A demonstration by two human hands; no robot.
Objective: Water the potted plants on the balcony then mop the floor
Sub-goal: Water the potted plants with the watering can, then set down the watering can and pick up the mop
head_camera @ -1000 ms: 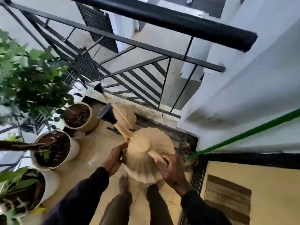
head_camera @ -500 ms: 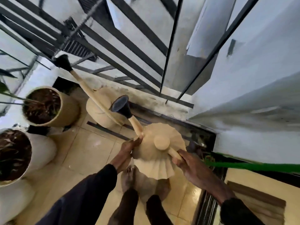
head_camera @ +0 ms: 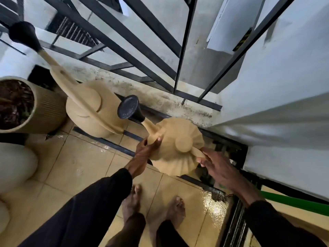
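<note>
Both hands dropped lower since earlier frame, watering can (head_camera: 176, 145) close above floor (head_camera: 80, 157). Grip: left hand (head_camera: 145, 150) clamps spout base, thumb on top; right hand (head_camera: 219, 168) curls round rear handle. Can long axis runs handle-to-rose (head_camera: 129, 109), up-left toward pot (head_camera: 44, 111); left hand nearer.

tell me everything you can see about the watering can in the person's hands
The watering can is beige, plastic-looking and fluted, with a round knob on top and a spout ending in a black perforated rose. The left hand holds it beside the spout; the right hand grips its rear handle. It is upright above the tiled floor.
</note>
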